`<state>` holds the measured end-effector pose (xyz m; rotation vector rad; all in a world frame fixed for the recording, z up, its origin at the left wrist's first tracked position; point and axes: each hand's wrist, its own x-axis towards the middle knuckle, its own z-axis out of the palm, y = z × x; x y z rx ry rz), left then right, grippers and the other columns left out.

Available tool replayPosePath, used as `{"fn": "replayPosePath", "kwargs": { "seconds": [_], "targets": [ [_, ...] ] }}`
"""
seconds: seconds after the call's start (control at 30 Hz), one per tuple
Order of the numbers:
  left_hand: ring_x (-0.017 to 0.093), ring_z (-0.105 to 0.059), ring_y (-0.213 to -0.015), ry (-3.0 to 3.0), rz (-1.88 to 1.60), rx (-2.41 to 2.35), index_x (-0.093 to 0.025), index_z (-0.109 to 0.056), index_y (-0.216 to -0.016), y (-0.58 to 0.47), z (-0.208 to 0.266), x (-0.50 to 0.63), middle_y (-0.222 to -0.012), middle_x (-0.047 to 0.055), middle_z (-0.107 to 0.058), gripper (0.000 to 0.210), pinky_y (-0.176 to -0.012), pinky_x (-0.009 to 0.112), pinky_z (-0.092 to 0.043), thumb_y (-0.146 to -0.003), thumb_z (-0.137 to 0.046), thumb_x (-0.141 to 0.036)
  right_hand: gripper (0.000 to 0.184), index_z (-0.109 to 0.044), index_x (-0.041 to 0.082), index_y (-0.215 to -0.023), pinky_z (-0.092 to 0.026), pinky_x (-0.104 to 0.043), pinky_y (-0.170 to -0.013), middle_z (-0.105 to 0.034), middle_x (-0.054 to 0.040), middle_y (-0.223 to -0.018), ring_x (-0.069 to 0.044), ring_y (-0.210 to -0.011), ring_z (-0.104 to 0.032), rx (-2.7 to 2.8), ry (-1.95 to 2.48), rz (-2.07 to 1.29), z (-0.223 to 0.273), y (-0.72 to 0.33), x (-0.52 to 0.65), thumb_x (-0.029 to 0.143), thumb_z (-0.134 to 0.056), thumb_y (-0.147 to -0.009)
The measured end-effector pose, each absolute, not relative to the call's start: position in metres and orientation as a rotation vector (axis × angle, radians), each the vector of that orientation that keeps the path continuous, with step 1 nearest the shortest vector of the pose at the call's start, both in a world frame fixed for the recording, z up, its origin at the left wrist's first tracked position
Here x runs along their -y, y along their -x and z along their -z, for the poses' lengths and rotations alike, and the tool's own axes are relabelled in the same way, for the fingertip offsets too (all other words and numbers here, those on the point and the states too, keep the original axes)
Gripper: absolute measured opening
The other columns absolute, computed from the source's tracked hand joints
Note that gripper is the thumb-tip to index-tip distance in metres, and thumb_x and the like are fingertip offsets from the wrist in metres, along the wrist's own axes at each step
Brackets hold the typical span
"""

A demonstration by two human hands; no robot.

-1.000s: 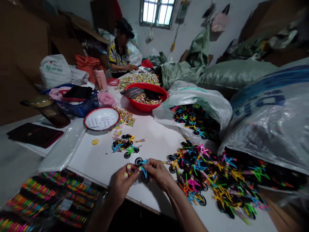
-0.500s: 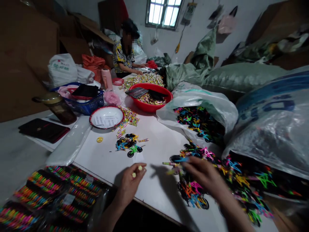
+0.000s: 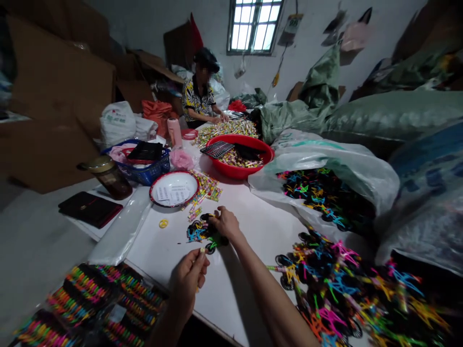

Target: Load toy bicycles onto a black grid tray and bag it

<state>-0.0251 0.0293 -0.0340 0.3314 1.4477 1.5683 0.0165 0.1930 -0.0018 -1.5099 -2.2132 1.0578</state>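
My left hand, near the table's front edge, is closed around a small wrapped candy tube; its pale end pokes out above the thumb. My right hand reaches across to a small group of toy bicycles, its fingers bent onto a black-wheeled one whose frame they mostly cover. A green toy bicycle lies just below that hand. On the right spreads a big heap of colourful toy bicycles, with a candy tube at its left edge.
A red-rimmed white dish stands beside loose candy tubes. Behind are a red basin, a blue basket and a co-worker. An open sack holds more bicycles. Packed bags lie at lower left.
My right hand has swung left from the big heap to the small group, carrying a blue toy bicycle. My left hand has turned slightly. The view has shifted left.
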Motion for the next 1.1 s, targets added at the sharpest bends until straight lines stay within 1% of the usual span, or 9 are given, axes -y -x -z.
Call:
{"fn": "replayPosePath", "kwargs": {
  "seconds": [0.13, 0.27, 0.33, 0.43, 0.5, 0.63, 0.87, 0.97, 1.1],
  "targets": [
    [0.005, -0.042, -0.050, -0.292, -1.645, -1.464, -0.016, -0.061, -0.089, 0.038, 0.030, -0.045, -0.069, -0.003, -0.055, 0.045, -0.039, 0.016, -0.024, -0.068, -0.070, -0.054, 0.027, -0.059, 0.012, -0.105, -0.045, -0.025, -0.063, -0.068, -0.0076, -0.085, -0.016, -0.073, -0.062, 2.099, 1.454, -1.241, 0.008, -0.030, -0.207, 0.021, -0.052, -0.080],
    [0.004, -0.040, -0.047, -0.220, -1.745, -1.458, -0.015, -0.059, -0.083, 0.046, 0.020, -0.062, -0.068, -0.003, -0.055, 0.044, -0.039, 0.017, -0.024, -0.066, -0.072, -0.052, 0.026, -0.060, 0.013, -0.103, -0.042, -0.022, -0.056, -0.064, -0.0016, -0.073, -0.012, -0.063, -0.058, 2.073, 1.275, -1.354, 0.004, -0.057, -0.203, 0.021, -0.046, -0.082],
    [0.004, -0.040, -0.048, -0.213, -1.781, -1.435, -0.014, -0.059, -0.082, 0.047, 0.018, -0.066, -0.068, -0.003, -0.055, 0.043, -0.040, 0.016, -0.024, -0.065, -0.074, -0.050, 0.025, -0.061, 0.014, -0.101, -0.042, -0.024, -0.059, -0.064, -0.0030, -0.075, -0.014, -0.068, -0.059, 2.125, 1.275, -1.239, 0.001, -0.064, -0.196, 0.027, -0.051, -0.082],
    [0.004, -0.041, -0.050, -0.235, -1.750, -1.406, -0.014, -0.059, -0.085, 0.045, 0.022, -0.063, -0.068, -0.003, -0.055, 0.043, -0.040, 0.015, -0.025, -0.065, -0.074, -0.050, 0.034, -0.059, 0.015, -0.109, -0.042, -0.029, -0.068, -0.066, -0.0107, -0.096, -0.021, -0.085, -0.061, 2.341, 1.440, -0.902, -0.003, -0.060, -0.182, 0.035, -0.058, -0.081],
    [0.005, -0.041, -0.049, -0.266, -1.690, -1.415, -0.014, -0.059, -0.089, 0.043, 0.027, -0.056, -0.068, -0.003, -0.055, 0.045, -0.039, 0.015, -0.023, -0.066, -0.073, -0.051, 0.038, -0.056, 0.016, -0.114, -0.042, -0.032, -0.071, -0.063, -0.0136, -0.107, -0.025, -0.093, -0.061, 2.457, 1.534, -0.750, -0.005, -0.052, -0.172, 0.034, -0.059, -0.080],
    [0.005, -0.041, -0.048, -0.307, -1.674, -1.475, -0.014, -0.059, -0.091, 0.044, 0.034, -0.048, -0.068, -0.003, -0.055, 0.047, -0.038, 0.015, -0.024, -0.066, -0.072, -0.052, 0.040, -0.052, 0.018, -0.119, -0.042, -0.031, -0.075, -0.063, -0.0112, -0.110, -0.025, -0.097, -0.060, 2.491, 1.519, -0.763, -0.008, -0.047, -0.162, 0.025, -0.055, -0.080],
    [0.004, -0.035, -0.045, -0.492, -1.571, -1.399, -0.016, -0.057, -0.087, 0.036, 0.018, -0.060, -0.057, -0.008, -0.046, 0.038, -0.040, 0.017, -0.022, -0.069, -0.072, -0.046, 0.050, -0.050, 0.019, -0.125, -0.043, -0.031, -0.081, -0.061, -0.0090, -0.107, -0.022, -0.095, -0.057, 2.441, 1.080, -0.799, -0.030, -0.085, -0.140, 0.017, -0.058, -0.075],
    [0.005, -0.035, -0.045, -0.545, -1.508, -1.338, -0.016, -0.057, -0.086, 0.027, 0.011, -0.056, -0.056, -0.008, -0.045, 0.037, -0.041, 0.017, -0.023, -0.067, -0.074, -0.043, 0.045, -0.056, 0.019, -0.117, -0.043, -0.030, -0.075, -0.062, -0.0052, -0.090, -0.020, -0.084, -0.056, 2.257, 1.089, -0.996, -0.029, -0.103, -0.129, 0.023, -0.064, -0.073],
    [0.006, -0.038, -0.045, -0.593, -1.459, -1.398, -0.016, -0.064, -0.087, 0.019, 0.004, -0.042, -0.056, -0.006, -0.050, 0.037, -0.041, 0.017, -0.027, -0.061, -0.075, -0.039, 0.028, -0.063, 0.016, -0.086, -0.037, -0.024, -0.058, -0.056, 0.0005, -0.069, -0.013, -0.063, -0.048, 1.980, 0.985, -1.703, -0.014, -0.122, -0.117, 0.043, -0.060, -0.078]
  ]
}}
